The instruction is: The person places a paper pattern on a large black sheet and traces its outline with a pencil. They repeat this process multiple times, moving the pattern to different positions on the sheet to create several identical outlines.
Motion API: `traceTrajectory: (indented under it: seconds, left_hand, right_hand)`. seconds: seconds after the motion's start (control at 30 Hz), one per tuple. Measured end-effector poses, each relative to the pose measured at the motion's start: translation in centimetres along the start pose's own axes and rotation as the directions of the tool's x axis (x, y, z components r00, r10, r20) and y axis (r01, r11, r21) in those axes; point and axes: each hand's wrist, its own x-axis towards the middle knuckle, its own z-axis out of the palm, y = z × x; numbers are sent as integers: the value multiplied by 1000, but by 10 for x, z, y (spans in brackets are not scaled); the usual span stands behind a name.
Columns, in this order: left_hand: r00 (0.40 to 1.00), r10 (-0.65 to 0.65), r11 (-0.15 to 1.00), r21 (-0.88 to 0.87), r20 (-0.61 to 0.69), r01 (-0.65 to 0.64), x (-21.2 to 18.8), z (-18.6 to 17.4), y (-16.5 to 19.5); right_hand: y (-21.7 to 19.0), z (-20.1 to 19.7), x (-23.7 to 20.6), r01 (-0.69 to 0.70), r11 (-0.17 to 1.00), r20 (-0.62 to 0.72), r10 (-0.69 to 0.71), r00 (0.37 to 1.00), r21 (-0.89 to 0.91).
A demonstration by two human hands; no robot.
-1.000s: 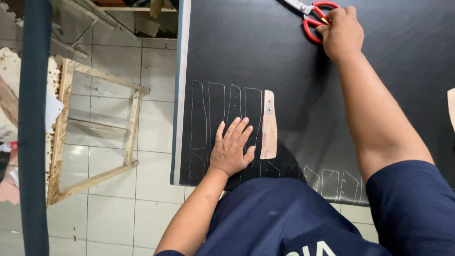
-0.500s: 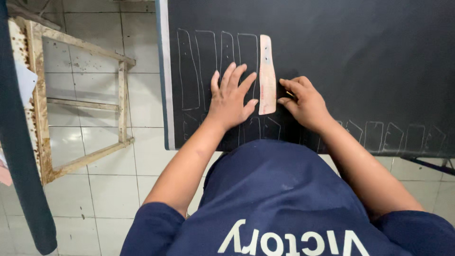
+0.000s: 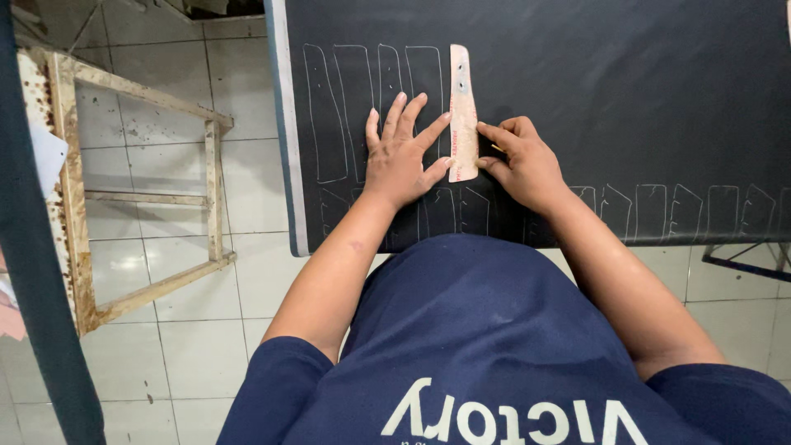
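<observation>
A large black sheet [image 3: 626, 99] covers the table and carries several traced white outlines [image 3: 362, 107]. On it lies a narrow tan cardboard template [image 3: 462, 107], lengthwise away from me. My left hand [image 3: 400, 156] rests flat on the sheet with its fingers spread, the fingertips touching the template's left edge. My right hand [image 3: 523, 161] is curled at the template's lower right edge. Its thumb and forefinger are pinched on what looks like a small marking tool, mostly hidden by the fingers.
A row of smaller traced outlines [image 3: 676, 210] runs along the sheet's near edge. Left of the table stands a worn wooden frame [image 3: 74, 206] on a white tiled floor [image 3: 181, 354]. A dark post [image 3: 37, 272] crosses the far left.
My right hand has come back from the red scissors at the far side and now sits against the template's right edge. The left hand has stayed pressed beside the template.
</observation>
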Motion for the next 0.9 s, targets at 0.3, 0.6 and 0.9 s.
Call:
traceTrajectory:
  seconds: [0.3,0.6,0.9]
  left_hand:
    - [1000,11,1000,6,-26,-11,-2,2,0]
    - [1000,6,1000,19,15,-7,-2,1,0]
    - [999,-3,1000,15,35,3,-2,2,1]
  right_hand:
    - [-2,0,1,-14,999,24,15,1000,-43]
    - [-1,-1,0,7,999,22,-6,1000,-46]
    - [-1,-1,0,-31,999,49,33,998,-44]
